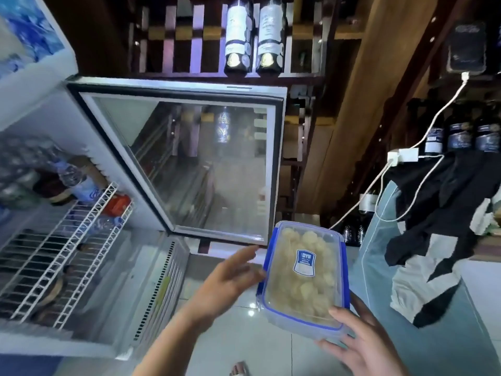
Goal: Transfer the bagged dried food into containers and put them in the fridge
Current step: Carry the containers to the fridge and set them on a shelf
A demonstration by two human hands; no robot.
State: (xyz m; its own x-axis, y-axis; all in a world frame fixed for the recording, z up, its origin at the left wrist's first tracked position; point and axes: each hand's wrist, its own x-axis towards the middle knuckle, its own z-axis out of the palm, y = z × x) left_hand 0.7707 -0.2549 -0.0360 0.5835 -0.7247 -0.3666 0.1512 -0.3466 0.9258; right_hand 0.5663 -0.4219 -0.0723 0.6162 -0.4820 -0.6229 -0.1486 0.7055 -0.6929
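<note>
A clear plastic container (pixel 303 275) with a blue-rimmed lid holds pale dried food pieces. My right hand (pixel 363 343) grips its near end, thumb on the lid. My left hand (pixel 230 278) is spread with straight fingers beside the container's left edge, and I cannot tell whether it touches. The small fridge (pixel 89 240) stands at the left with its glass door (pixel 195 164) swung wide.
White wire shelves (pixel 73 248) inside the fridge carry water bottles (pixel 78 180) and a red pack (pixel 118 203). Wine bottles (pixel 254 33) lie in a wooden rack above. Cables hang from a white plug (pixel 402 156) at right, over dark clothing (pixel 433 213).
</note>
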